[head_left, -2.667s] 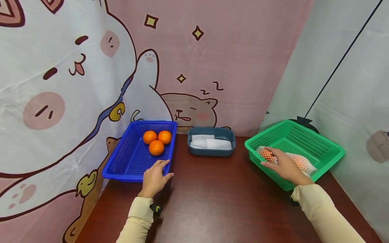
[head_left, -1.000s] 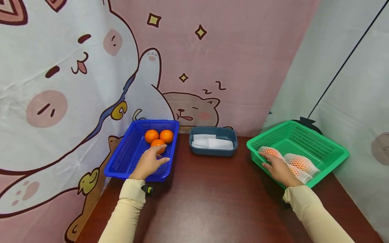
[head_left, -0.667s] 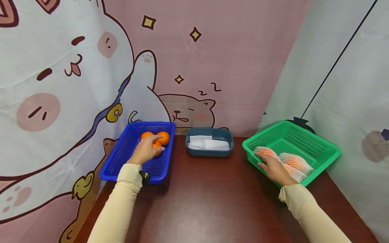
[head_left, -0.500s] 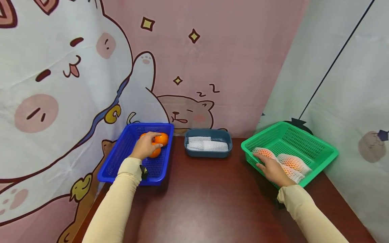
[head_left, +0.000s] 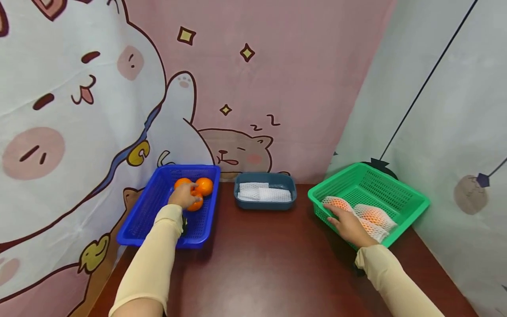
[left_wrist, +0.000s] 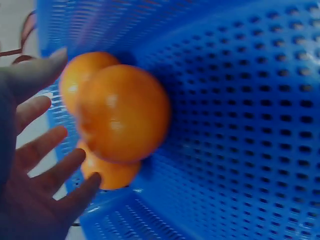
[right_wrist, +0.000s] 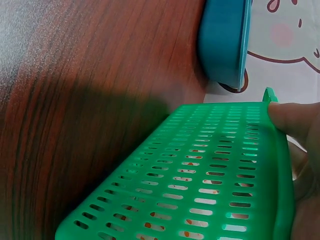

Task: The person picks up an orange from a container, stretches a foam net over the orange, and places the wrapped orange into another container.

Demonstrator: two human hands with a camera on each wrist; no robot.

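Note:
In the head view, my left hand [head_left: 183,196] reaches into the blue basket [head_left: 130,229], over three oranges. Its fingers spread around the front orange [head_left: 195,202]; the left wrist view shows the fingers [left_wrist: 50,175] apart, beside the nearest orange [left_wrist: 125,115], without a grip on it. My right hand [head_left: 350,226] rests at the near-left rim of the green basket [head_left: 412,202]. The right wrist view shows its thumb touching the rim, while the other fingers lie partly hidden inside. Beside that hand are three netted oranges [head_left: 372,215].
A dark blue-grey container [head_left: 265,205] with folded white foam nets [head_left: 273,194] stands at the back between both baskets. They all rest on the brown wooden table [head_left: 253,264]. A printed cloth [head_left: 301,88] hangs behind.
My left hand has moved from the blue basket's near-right rim forward, in over the oranges. My right hand has shifted from over the netted oranges to the green basket's rim, uncovering them.

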